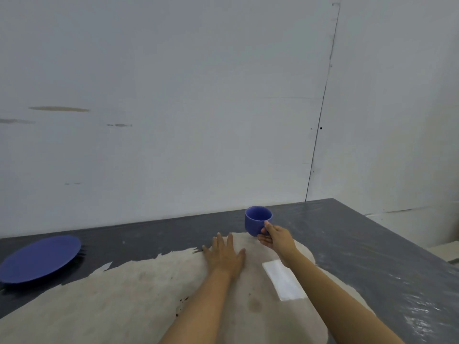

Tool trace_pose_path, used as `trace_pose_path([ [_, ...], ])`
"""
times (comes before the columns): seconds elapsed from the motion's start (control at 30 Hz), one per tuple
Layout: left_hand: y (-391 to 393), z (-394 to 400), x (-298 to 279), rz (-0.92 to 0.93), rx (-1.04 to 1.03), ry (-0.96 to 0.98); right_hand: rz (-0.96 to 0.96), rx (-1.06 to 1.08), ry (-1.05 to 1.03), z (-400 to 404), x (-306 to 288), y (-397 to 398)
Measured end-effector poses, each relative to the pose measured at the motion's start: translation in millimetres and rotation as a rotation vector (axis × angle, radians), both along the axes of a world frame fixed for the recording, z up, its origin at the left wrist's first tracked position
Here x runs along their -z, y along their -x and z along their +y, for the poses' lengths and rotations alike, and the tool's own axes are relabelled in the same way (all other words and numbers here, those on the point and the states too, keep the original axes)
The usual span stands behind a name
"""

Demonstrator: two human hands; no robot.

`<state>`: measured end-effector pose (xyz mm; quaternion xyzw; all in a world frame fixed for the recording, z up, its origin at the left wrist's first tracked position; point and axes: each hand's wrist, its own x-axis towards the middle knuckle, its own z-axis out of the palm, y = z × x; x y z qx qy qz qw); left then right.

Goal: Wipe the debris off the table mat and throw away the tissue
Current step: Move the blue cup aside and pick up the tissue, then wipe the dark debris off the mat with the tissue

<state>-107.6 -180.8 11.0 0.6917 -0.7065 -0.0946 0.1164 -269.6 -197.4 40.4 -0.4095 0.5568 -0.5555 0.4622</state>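
A beige table mat covers the near part of the dark table. Dark debris specks lie on it beside my left forearm. A folded white tissue rests on the mat, partly hidden under my right forearm. My left hand lies flat on the mat's far edge, fingers spread, holding nothing. My right hand grips the handle of a blue cup at the mat's far right corner; I cannot tell whether the cup touches the table.
A blue plate sits on the dark table at the left, with dark fork tines sticking out from under its right rim. A white wall stands right behind the table. The table's right edge drops off to a pale floor.
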Motion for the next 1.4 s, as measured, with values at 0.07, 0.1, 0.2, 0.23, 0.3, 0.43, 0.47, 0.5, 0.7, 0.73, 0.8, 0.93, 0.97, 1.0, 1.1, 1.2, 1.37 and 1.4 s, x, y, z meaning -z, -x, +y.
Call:
trace_pose_path([
  [0.07,0,-4,4,-0.045,-0.003,-0.007,-0.010,-0.002,-0.004,-10,3,1],
  [0.1,0,-5,6,-0.061,-0.004,-0.008,-0.008,-0.004,-0.008,-15,5,1],
  [0.2,1,-9,11,-0.059,-0.013,0.005,-0.009,0.003,-0.019,-30,9,3],
  [0.23,1,-10,12,-0.050,-0.015,0.015,-0.010,0.002,-0.021,-36,10,3],
  [0.3,1,-11,14,-0.049,-0.017,0.024,-0.016,-0.001,-0.023,-44,8,3],
  [0.43,2,-12,13,-0.064,-0.017,0.007,-0.028,-0.001,-0.046,-53,9,3],
  [0.47,2,-12,12,-0.062,-0.015,0.005,-0.031,-0.003,-0.058,-54,10,4],
  [0.5,2,-12,12,-0.058,-0.013,0.003,-0.032,-0.006,-0.070,-55,12,4],
  [0.7,2,-9,10,-0.059,-0.002,0.000,0.002,-0.018,-0.114,-56,9,5],
  [0.73,1,-9,9,-0.059,-0.002,-0.001,0.013,-0.018,-0.115,-55,8,5],
  [0.8,1,-8,8,-0.061,-0.003,-0.002,0.060,-0.007,-0.119,-51,6,4],
  [0.93,1,-7,6,-0.055,-0.005,-0.008,0.226,0.016,-0.092,-34,-2,10],
  [0.97,1,-7,6,-0.056,-0.006,-0.012,0.267,0.026,-0.075,-27,-5,13],
  [1.0,1,-6,6,-0.060,-0.006,-0.017,0.308,0.035,-0.058,-19,-8,16],
  [1.1,2,-5,4,-0.093,-0.005,-0.031,0.460,0.024,-0.027,6,-17,27],
  [1.2,3,-3,1,-0.217,-0.003,-0.034,0.608,-0.041,-0.035,31,-22,34],
  [1.37,12,6,-15,-0.505,0.023,0.063,0.798,-0.073,-0.043,61,-12,35],
  [1.4,15,9,-17,-0.486,0.050,0.097,0.838,-0.074,-0.039,63,-9,35],
])
